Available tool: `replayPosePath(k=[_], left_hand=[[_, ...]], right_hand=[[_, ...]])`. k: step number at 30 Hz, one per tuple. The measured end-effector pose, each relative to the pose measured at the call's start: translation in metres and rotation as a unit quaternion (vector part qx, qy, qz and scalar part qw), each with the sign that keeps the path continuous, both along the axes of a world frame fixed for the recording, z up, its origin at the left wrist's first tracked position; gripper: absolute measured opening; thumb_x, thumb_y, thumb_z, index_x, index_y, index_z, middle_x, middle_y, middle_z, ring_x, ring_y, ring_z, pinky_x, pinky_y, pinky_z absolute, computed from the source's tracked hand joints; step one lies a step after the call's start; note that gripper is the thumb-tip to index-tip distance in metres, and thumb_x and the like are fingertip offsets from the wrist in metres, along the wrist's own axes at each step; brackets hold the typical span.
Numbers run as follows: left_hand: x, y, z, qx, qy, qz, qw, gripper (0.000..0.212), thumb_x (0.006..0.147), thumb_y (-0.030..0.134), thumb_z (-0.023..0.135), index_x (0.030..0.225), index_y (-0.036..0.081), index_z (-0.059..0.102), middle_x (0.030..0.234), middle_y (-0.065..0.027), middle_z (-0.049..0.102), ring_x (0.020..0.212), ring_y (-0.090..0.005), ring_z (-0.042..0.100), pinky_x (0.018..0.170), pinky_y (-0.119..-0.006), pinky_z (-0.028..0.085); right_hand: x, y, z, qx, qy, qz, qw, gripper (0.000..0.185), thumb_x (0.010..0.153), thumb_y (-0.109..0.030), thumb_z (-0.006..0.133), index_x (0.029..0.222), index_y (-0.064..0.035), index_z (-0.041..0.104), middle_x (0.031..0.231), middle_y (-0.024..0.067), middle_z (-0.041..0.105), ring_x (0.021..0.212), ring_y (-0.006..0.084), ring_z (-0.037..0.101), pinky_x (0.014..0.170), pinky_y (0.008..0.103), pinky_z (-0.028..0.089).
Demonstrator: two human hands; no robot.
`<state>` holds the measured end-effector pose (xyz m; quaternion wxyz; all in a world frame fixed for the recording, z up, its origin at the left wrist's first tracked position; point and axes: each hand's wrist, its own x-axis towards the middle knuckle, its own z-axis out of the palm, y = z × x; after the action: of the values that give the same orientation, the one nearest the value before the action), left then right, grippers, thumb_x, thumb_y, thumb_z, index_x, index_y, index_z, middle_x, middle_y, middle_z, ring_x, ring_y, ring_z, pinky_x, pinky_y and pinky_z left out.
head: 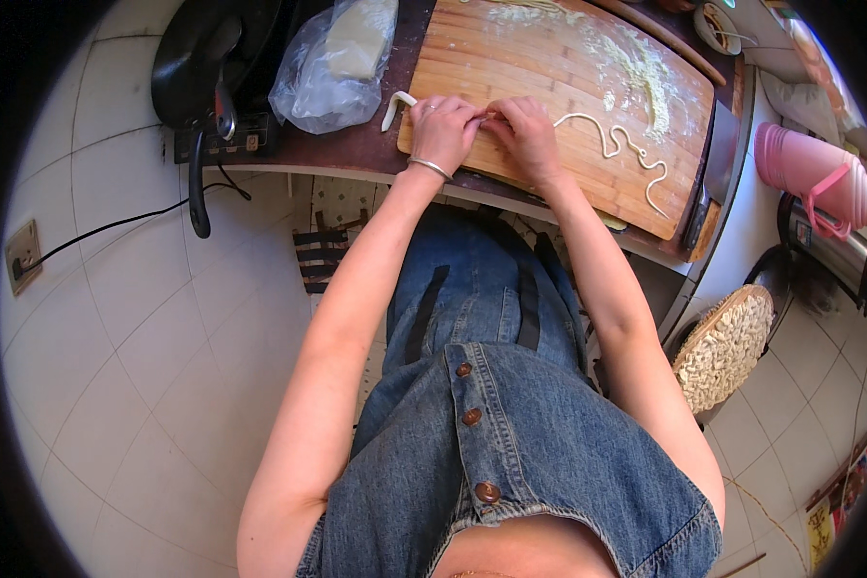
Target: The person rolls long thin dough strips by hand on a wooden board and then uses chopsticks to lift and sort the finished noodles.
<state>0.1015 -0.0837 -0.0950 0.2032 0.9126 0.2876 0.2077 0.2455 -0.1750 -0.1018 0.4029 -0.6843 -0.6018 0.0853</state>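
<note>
A long strand of dough (584, 117) passes under both my hands at the near edge of a wooden board (491, 58). Its thicker end (392, 108) hangs over the board's left edge, beside my left hand (441, 126). The thin part leaves my right hand (524, 130) and lies in loose curves toward the board's right side. My fingertips meet on the strand near the middle; the piece between them is mostly hidden. Dry flour (654, 90) is spread over the far right of the board, and more dough strands (542, 4) show at its far edge.
Left of the board lies a dough slab in a plastic bag (325, 79). A black wok (188, 65) with a ladle stands on a cooktop (235, 141). To the right are a cleaver (715, 152), a pink thermos (802, 170) and a round tray of small dough pieces (726, 350).
</note>
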Motion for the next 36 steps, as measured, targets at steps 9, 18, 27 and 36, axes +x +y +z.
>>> replayPosePath(k=[9, 18, 27, 36], left_hand=[[-0.002, -0.001, 0.002, -0.025, -0.008, 0.046, 0.999, 0.013, 0.077, 0.018, 0.071, 0.089, 0.017, 0.066, 0.093, 0.0025, 0.066, 0.1, -0.0221, 0.056, 0.094, -0.042, 0.031], [-0.013, 0.004, 0.002, 0.027, 0.009, 0.024, 0.999, 0.011, 0.077, 0.022, 0.072, 0.087, 0.019, 0.068, 0.092, 0.0029, 0.062, 0.103, -0.0217, 0.053, 0.093, -0.041, 0.031], [-0.037, 0.018, 0.007, 0.057, 0.03, 0.036, 0.997, 0.016, 0.078, 0.023, 0.071, 0.092, 0.017, 0.065, 0.096, 0.0016, 0.06, 0.104, -0.0217, 0.052, 0.095, -0.041, 0.031], [-0.042, 0.022, 0.022, 0.049, 0.082, -0.081, 0.992, 0.018, 0.078, 0.019, 0.072, 0.091, 0.015, 0.06, 0.084, -0.0021, 0.062, 0.09, -0.0225, 0.058, 0.095, -0.044, 0.034]], right_hand=[[0.007, 0.005, -0.004, 0.023, -0.104, 0.044, 0.993, 0.014, 0.076, -0.015, 0.071, 0.087, -0.0106, 0.063, 0.084, 0.0047, 0.059, 0.085, 0.0252, 0.056, 0.074, 0.0364, 0.046], [-0.008, -0.008, 0.006, -0.003, -0.045, 0.002, 0.999, 0.015, 0.078, -0.014, 0.07, 0.092, -0.0096, 0.068, 0.089, 0.0063, 0.063, 0.088, 0.0283, 0.056, 0.078, 0.038, 0.045], [-0.003, 0.006, 0.001, -0.063, 0.028, 0.001, 0.998, 0.013, 0.076, -0.017, 0.073, 0.085, -0.0085, 0.069, 0.082, 0.0086, 0.062, 0.084, 0.0303, 0.056, 0.075, 0.0397, 0.045], [0.012, 0.048, 0.018, -0.017, 0.058, -0.105, 0.993, 0.021, 0.092, -0.015, 0.058, 0.107, -0.0052, 0.068, 0.099, 0.014, 0.068, 0.095, 0.032, 0.062, 0.084, 0.0378, 0.048]])
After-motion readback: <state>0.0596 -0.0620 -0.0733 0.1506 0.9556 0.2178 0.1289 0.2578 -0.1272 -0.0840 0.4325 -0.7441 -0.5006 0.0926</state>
